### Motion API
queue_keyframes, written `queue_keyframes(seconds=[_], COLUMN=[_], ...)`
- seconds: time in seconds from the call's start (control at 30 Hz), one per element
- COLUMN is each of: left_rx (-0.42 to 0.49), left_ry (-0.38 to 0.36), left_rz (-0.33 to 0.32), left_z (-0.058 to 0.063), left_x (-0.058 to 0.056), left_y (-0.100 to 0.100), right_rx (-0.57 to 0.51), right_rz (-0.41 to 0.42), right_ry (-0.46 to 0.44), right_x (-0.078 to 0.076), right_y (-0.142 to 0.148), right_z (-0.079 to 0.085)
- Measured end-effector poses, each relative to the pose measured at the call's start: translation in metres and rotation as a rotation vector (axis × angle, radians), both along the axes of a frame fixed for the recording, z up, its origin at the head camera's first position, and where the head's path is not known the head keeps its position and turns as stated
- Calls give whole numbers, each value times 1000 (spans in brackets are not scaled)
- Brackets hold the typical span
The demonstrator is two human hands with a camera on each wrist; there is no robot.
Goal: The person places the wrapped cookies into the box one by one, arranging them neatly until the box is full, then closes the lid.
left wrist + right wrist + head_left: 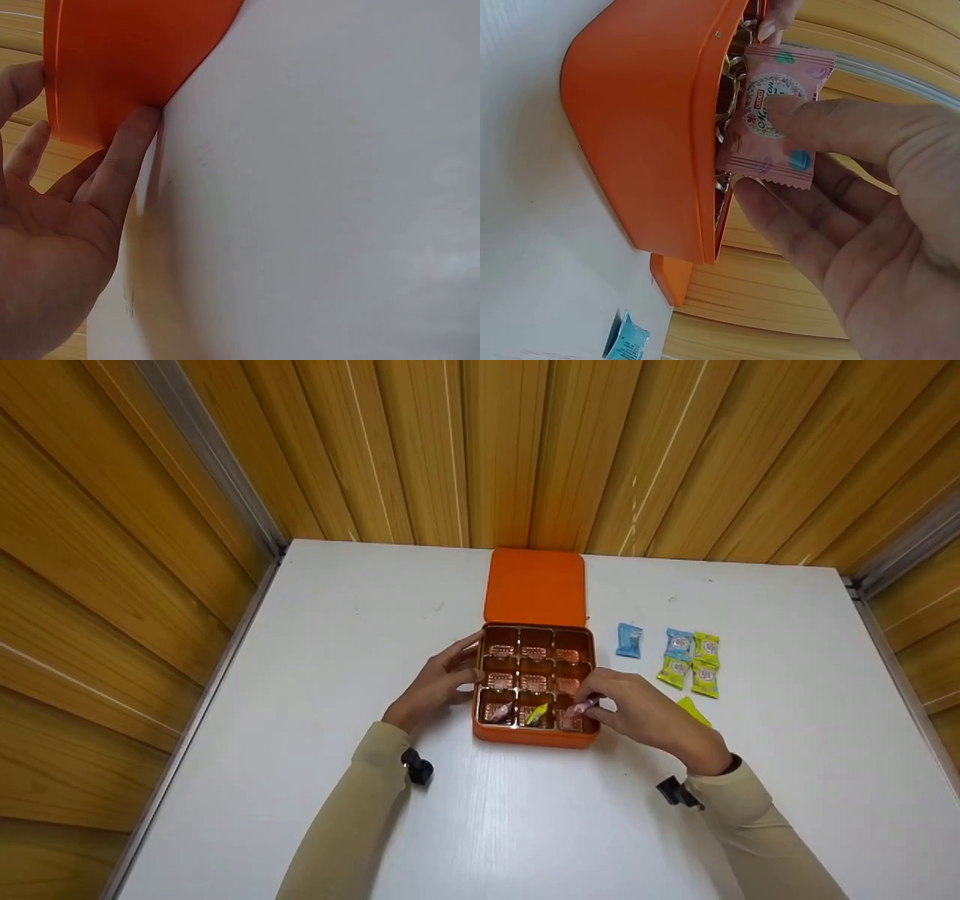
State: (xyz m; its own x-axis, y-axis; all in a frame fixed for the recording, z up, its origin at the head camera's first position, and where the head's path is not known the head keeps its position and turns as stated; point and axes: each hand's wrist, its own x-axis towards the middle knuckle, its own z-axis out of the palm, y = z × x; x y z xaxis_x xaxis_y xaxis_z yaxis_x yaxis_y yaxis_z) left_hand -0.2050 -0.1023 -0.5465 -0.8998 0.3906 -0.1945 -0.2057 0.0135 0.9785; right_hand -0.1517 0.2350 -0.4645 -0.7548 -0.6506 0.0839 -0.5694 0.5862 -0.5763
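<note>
An orange tin box (pixel 536 737) with a gold nine-compartment insert sits on the table with its lid (pixel 535 585) folded back. My left hand (pixel 439 681) rests its extended fingers (pixel 124 157) against the box's left side. Between thumb and fingers, my right hand (pixel 637 711) pinches a pink wrapped candy (pixel 769 116) over the front right compartment. The candy overlaps the box rim in the right wrist view. In the front row, another pink candy (pixel 499 712) lies in the left compartment and a yellow-green candy (pixel 538 714) in the middle one.
Right of the box lie a blue candy (pixel 629 640), a second blue candy (pixel 679 643) and several yellow-green candies (pixel 705 679). One yellow-green packet (pixel 693 709) is partly hidden by the right hand. A wood-look wall (pixel 502 457) stands behind the white table (pixel 360 607).
</note>
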Motion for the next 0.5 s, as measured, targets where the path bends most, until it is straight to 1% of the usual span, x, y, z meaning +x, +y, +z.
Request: queue_keyframes(seconds=[0.3, 0.5], left_rx=[6, 23], left_ry=[-4, -5], left_rz=[-1, -12], left_z=[0, 0], left_x=[0, 0], left_y=[-1, -1], right_rx=[1, 5], right_rz=[19, 54], right_ry=[5, 39], right_x=[0, -1], right_y=[-3, -5], right_z=[0, -3])
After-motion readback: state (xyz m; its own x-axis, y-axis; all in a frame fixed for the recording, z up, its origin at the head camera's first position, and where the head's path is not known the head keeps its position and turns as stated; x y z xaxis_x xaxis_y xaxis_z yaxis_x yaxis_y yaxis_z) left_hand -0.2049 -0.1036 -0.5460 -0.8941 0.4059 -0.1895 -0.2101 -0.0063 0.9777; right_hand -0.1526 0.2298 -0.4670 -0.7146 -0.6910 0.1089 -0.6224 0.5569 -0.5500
